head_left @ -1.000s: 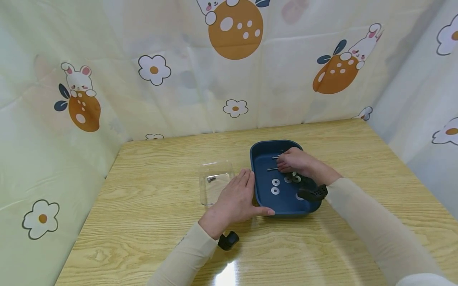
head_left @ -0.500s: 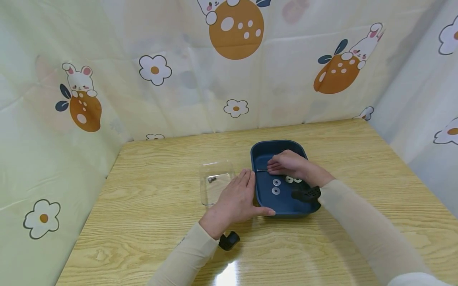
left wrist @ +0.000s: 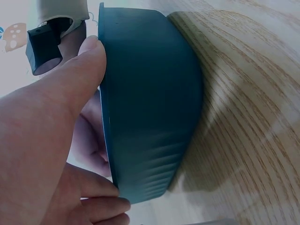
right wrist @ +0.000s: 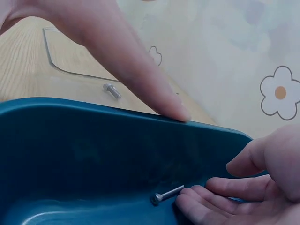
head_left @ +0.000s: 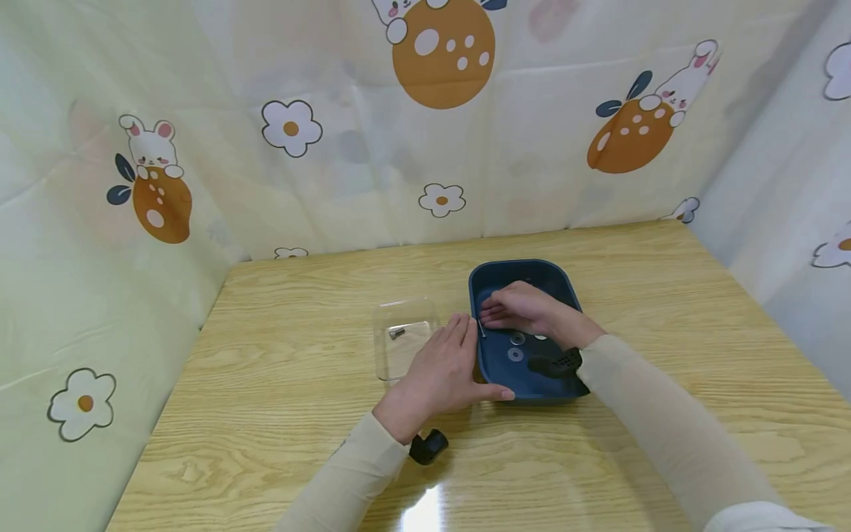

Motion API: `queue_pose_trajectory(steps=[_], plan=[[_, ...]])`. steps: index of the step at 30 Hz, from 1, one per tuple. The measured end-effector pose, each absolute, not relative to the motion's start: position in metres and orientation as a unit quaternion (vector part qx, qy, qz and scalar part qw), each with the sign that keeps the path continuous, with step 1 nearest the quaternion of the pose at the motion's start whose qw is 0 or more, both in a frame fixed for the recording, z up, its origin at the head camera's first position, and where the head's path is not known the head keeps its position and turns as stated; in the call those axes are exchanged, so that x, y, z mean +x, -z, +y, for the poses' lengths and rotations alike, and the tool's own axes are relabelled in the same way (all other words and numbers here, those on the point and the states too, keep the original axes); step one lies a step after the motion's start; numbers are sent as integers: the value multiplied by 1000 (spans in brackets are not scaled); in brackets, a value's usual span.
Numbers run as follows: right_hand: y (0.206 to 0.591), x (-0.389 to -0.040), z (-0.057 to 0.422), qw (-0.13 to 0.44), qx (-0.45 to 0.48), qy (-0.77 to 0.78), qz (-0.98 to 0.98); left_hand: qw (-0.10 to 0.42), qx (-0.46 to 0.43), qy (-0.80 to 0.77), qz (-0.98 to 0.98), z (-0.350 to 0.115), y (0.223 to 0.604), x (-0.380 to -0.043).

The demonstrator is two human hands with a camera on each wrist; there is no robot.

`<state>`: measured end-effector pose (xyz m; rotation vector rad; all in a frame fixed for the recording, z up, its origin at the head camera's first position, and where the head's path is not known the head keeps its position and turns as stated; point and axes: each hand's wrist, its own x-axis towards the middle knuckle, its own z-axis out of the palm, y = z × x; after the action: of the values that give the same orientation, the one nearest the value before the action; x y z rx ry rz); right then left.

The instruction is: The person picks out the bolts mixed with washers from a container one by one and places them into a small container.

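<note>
A dark blue tray [head_left: 500, 378] stands on the wooden table. My left hand [head_left: 442, 373] rests along its left side, fingers straight at the rim and thumb over the front edge. The left wrist view shows the tray's outer wall [left wrist: 150, 103] beside that hand. Inside the tray, my right hand [head_left: 521, 307] reaches low toward the left wall with relaxed fingers and the thumb apart. A slim silver screw [right wrist: 169, 192] lies on the tray floor against that wall, right at its fingertips. Several washers [head_left: 515, 355] lie nearby, partly hidden by the right hand.
Left of the tray sits a clear plastic box [head_left: 378, 358] holding a short bolt [head_left: 397, 333]. A black wrist camera [head_left: 428, 447] hangs under the left wrist. Behind the table [head_left: 266, 414] hangs a patterned curtain [head_left: 359, 185].
My right hand has moved left across the tray, and the screw at its fingertips has gone with it to the left wall, turning from crosswise to lengthwise. The left hand stays put.
</note>
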<state>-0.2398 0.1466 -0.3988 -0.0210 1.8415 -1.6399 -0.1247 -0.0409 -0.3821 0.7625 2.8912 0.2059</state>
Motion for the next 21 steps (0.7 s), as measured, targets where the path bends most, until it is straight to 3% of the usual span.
queue_pose_trajectory(steps=[21], plan=[[393,-238,162,378,18,602,703,86,248,-68,963,-39,379,-124]])
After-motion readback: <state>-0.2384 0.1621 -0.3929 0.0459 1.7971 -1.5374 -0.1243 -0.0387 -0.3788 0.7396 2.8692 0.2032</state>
